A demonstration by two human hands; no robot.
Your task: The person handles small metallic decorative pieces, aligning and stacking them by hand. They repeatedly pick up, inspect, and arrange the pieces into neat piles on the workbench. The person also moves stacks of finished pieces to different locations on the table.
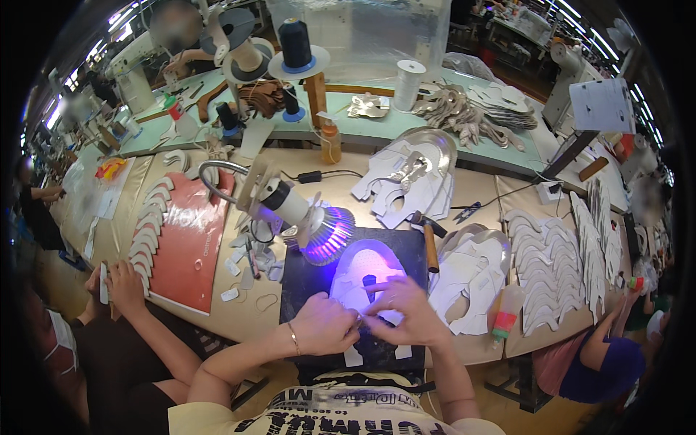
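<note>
Centrally, two hands are held close together over a white cut piece [366, 259], which is laid flat on a black board [304, 290] at the middle of the near edge of the table [337, 190]. The left hand [326, 325] is turned knuckles up, with its fingers curled in; the right hand [401, 308] is bent toward it, its fingers partly spread. Whether anything is gripped between the fingertips cannot be told, as they are partly hidden. The piece is lit violet by a ribbed lamp [326, 235], suspended over the board's far left corner. Near the far right corner of the board, a wooden-handled hammer [431, 250] is placed. To the right, stacked white and silvery pieces [475, 272] are seen, followed by rows of curved strips [540, 268]. Toward the table's left edge, a red sheet [185, 246] is overlapped by a row of pale curved pieces [148, 235]. Beyond the table's far edge, a dark thread spool [296, 47] is mounted above a green shelf [362, 125].
</note>
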